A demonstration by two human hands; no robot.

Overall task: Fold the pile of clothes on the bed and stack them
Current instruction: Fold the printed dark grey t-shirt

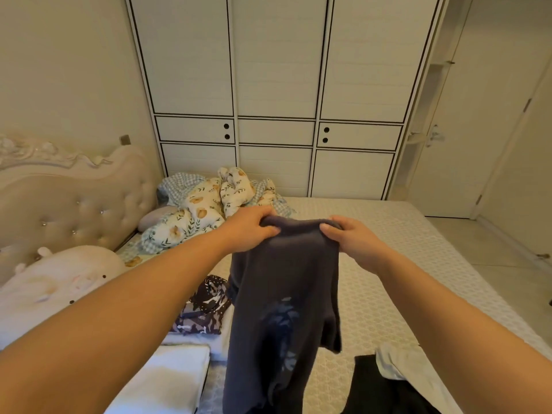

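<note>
A dark grey garment (286,294) with a faint blue print hangs in the air above the bed (388,252). My left hand (248,228) grips its top edge on the left, and my right hand (355,239) grips the same edge on the right. The cloth drops straight down between my arms, its lower part out of frame. A brown patterned garment (206,306) lies folded on white folded cloth (167,380) at the lower left. Black clothing (379,386) and a pale garment (418,377) lie at the lower right.
A floral and checked quilt (209,204) is bunched at the far left near the tufted headboard (68,204). A pink plush pillow (56,282) lies at the left. White wardrobe doors (274,100) stand behind the bed, with a tiled floor (501,264) to the right.
</note>
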